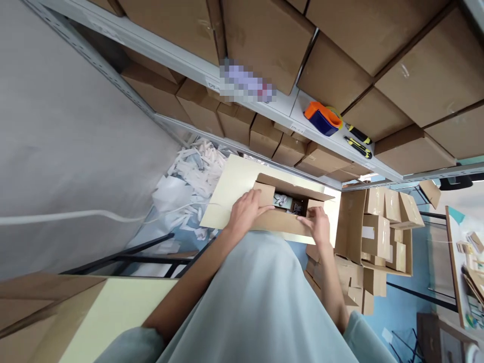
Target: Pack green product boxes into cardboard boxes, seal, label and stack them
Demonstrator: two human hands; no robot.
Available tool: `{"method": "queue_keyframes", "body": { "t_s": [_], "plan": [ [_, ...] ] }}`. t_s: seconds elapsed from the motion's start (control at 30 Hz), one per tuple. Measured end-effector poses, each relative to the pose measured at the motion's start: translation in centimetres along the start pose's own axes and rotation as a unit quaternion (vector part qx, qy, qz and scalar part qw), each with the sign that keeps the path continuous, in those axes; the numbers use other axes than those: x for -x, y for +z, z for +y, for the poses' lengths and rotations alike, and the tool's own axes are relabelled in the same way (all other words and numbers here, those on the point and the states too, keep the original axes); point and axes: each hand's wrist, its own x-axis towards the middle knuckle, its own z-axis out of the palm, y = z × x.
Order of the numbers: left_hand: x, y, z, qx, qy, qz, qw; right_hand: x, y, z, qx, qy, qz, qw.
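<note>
An open cardboard box (282, 222) sits low in front of me, with small packaged items showing inside. My left hand (247, 209) lies over the box's left flap, fingers bent around the flap's edge. My right hand (317, 224) grips the right end of the near flap with its fingers curled over it. The box rests on a pale flat cardboard sheet (234, 189).
Metal shelving (287, 108) stacked with brown cartons runs above. An orange and blue tape dispenser (322, 118) and two yellow-black utility knives (359, 141) lie on a shelf. A large carton of small boxes (378, 232) stands to the right. White paper scraps (189, 176) litter the floor at left.
</note>
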Motion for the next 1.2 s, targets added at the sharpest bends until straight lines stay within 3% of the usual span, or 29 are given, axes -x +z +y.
{"method": "queue_keyframes", "body": {
  "t_s": [0.1,0.2,0.3,0.43,0.7,0.87,1.1,1.2],
  "plan": [
    [-1.3,1.9,-0.5,-0.004,-0.05,0.099,0.994,-0.7,2.6,-0.3,0.062,-0.032,0.137,0.988],
    [-1.7,2.3,-0.7,-0.009,0.023,0.162,0.986,-0.8,3.5,0.1,0.108,-0.066,0.202,0.971],
    [-1.8,1.4,-0.7,-0.03,0.117,0.132,0.984,-1.3,2.9,0.8,0.154,-0.092,0.19,0.965],
    [-2.3,-0.3,-0.3,-0.054,0.151,0.085,0.983,-2.5,1.9,1.5,0.178,-0.097,0.154,0.967],
    [-1.4,-0.8,0.6,-0.084,0.141,0.081,0.983,-2.9,0.1,1.9,0.168,-0.11,0.15,0.968],
    [-0.2,-0.4,1.0,-0.054,0.093,0.09,0.99,-1.5,-1.1,2.4,0.119,-0.134,0.139,0.974],
    [-0.5,-0.2,0.4,0.004,0.07,0.034,0.997,1.2,0.2,3.6,0.027,-0.123,0.103,0.987],
    [-0.1,0.2,0.1,0.05,0.019,0.058,0.997,1.1,0.6,4.2,-0.047,-0.093,0.12,0.987]
  ]
}}
